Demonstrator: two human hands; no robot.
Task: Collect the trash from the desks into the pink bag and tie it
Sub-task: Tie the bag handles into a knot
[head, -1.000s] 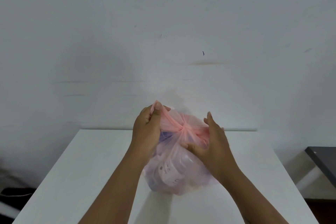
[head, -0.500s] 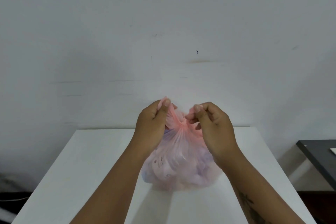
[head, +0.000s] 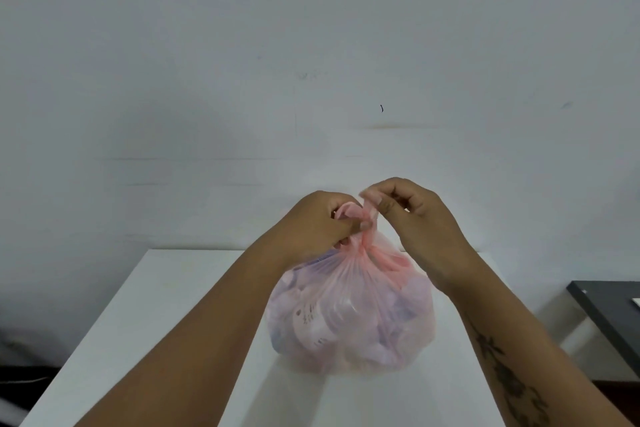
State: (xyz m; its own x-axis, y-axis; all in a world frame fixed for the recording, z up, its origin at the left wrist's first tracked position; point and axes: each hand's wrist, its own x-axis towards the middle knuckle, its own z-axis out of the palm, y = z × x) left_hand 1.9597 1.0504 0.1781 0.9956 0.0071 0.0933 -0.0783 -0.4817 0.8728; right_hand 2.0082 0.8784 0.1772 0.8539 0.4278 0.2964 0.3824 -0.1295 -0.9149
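The pink bag (head: 353,315) stands on the white desk (head: 138,315), bulging with trash that shows through its thin plastic, including a printed white container. Its mouth is gathered into a twisted neck above the load. My left hand (head: 318,225) grips one handle loop at the neck. My right hand (head: 412,215) pinches the other pink strip between thumb and fingers, just above and to the right of the neck. A loose handle end lies over the bag's right shoulder.
A plain grey wall (head: 311,62) rises straight behind the desk. A dark desk corner (head: 609,308) juts in at the right edge. Dark floor shows at the lower left beside the white desk.
Both hands rose from the bag's sides to its top. They gathered the handles, and the right hand has lifted its strip higher over the twisted neck.
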